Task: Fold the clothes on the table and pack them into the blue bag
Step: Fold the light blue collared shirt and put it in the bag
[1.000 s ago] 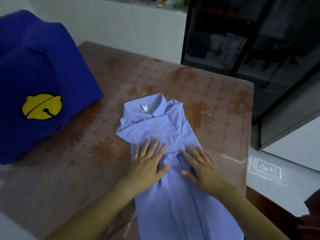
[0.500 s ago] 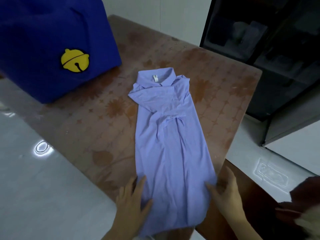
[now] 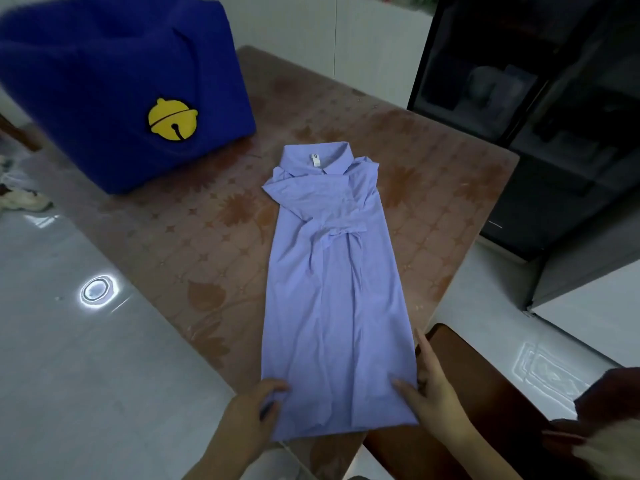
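A light blue collared shirt (image 3: 332, 289) lies lengthwise on the brown patterned table (image 3: 207, 230), collar at the far end, its sides and sleeves folded inward into a narrow strip. My left hand (image 3: 252, 410) grips the near left corner of the hem, fingers curled around the cloth. My right hand (image 3: 429, 389) holds the near right corner, thumb on top and fingers along the edge. The blue bag (image 3: 114, 81), with a yellow bell patch, stands at the far left of the table.
A dark glass-fronted cabinet (image 3: 554, 98) rises beyond the table's right edge. A dark wooden chair seat (image 3: 485, 393) sits by the near right corner, with dark cloth (image 3: 609, 410) at the right border. Glossy pale floor lies to the left.
My hands left the middle of the shirt, slid down to the hem and took hold of its two near corners. The camera view pulled back, showing the whole shirt.
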Available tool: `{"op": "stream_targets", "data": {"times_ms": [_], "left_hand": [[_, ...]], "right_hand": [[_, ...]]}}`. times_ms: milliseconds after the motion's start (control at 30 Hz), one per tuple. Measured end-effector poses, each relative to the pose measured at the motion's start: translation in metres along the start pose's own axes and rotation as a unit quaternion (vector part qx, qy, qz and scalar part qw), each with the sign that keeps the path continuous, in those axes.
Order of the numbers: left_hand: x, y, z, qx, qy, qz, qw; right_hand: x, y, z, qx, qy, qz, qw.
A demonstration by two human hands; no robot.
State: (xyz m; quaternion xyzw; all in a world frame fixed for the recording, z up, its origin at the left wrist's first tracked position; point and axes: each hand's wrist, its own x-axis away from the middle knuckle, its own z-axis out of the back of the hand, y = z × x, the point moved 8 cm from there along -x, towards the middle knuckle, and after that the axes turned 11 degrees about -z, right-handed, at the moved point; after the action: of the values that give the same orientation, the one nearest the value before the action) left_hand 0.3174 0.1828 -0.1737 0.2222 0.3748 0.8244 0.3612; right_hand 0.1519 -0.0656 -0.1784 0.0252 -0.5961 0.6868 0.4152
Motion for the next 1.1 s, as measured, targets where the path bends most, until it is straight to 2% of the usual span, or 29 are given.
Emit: {"op": "stream_targets", "data": {"times_ms": [100, 200, 233, 300, 333, 400, 467, 567, 700, 800, 867, 933, 1000, 1100], "left_hand": [[0.012, 0.002, 0.011, -0.021, -0.014, -0.007, 1.000], [0.025, 0.019, 0.015, -0.037, -0.058, -0.050, 0.996], [0.028, 0.020, 0.019, -0.038, -0.067, -0.037, 0.996], [0.036, 0.022, 0.024, -0.004, -0.086, 0.022, 0.996], [0.036, 0.027, 0.027, 0.023, -0.091, 0.018, 0.995], [0.026, 0.027, 0.044, 0.078, -0.052, 0.045, 0.995], [0.010, 0.038, 0.059, 0.130, -0.010, 0.060, 0.990], [-0.011, 0.053, 0.067, 0.232, -0.028, 0.076, 0.969], [-0.034, 0.072, 0.080, 0.251, -0.042, 0.080, 0.964], [-0.061, 0.072, 0.094, 0.236, -0.013, 0.090, 0.968], [-0.083, 0.071, 0.102, 0.238, 0.001, 0.112, 0.965], [-0.109, 0.069, 0.105, 0.243, -0.012, 0.131, 0.961], [-0.140, 0.066, 0.108, 0.292, -0.028, 0.156, 0.943], [-0.202, 0.056, 0.119, 0.389, -0.012, 0.209, 0.897]], "right_hand": [[0.019, -0.006, -0.001, 0.089, -0.008, 0.013, 0.996], [0.042, -0.001, -0.009, 0.140, -0.088, -0.016, 0.986], [0.049, 0.000, -0.010, 0.142, -0.111, -0.038, 0.983], [0.058, -0.008, -0.004, 0.112, -0.121, -0.052, 0.985], [0.059, -0.015, 0.000, 0.069, -0.119, -0.055, 0.989], [0.058, -0.032, 0.007, -0.007, -0.133, -0.057, 0.989], [0.055, -0.051, 0.008, -0.073, -0.192, -0.064, 0.976], [0.047, -0.076, 0.009, -0.138, -0.232, -0.096, 0.958], [0.031, -0.103, 0.015, -0.139, -0.195, -0.072, 0.968], [0.012, -0.127, 0.026, -0.068, -0.070, -0.020, 0.995], [-0.003, -0.147, 0.030, 0.005, 0.000, 0.013, 1.000], [-0.023, -0.165, 0.029, 0.022, 0.018, 0.022, 0.999], [-0.050, -0.178, 0.027, -0.007, 0.003, -0.001, 1.000], [-0.108, -0.189, 0.028, -0.161, -0.021, -0.092, 0.983]]}}
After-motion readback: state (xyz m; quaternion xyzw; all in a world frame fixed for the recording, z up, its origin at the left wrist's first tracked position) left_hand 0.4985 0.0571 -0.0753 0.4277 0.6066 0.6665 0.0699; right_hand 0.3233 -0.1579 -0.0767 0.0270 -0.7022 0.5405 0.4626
